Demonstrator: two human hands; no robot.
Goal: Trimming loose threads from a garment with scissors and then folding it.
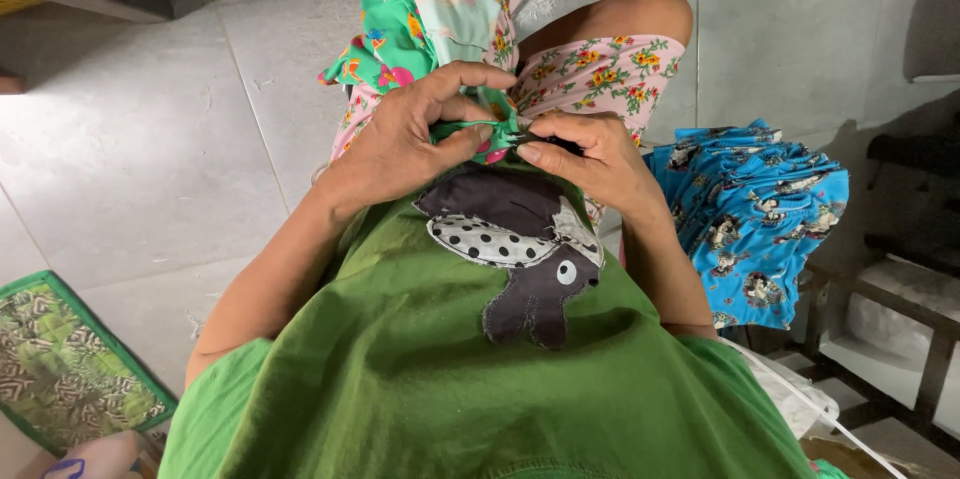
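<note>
Left hand: grip clamped on a fold of the green floral cloth, thumb over fingers. Right hand: grip pinched together on a small dark tool, touching the cloth's bunched edge. Cloth lies over the lap, above the green shirt. Grey tile floor left of cloth; blue printed fabric stack right; green quilted mat lower left.

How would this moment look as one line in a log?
left hand: pinches green floral cloth | right hand: pinches same cloth's edge, small dark tool unclear | beside: blue printed fabric pile | floor: green mat
</note>
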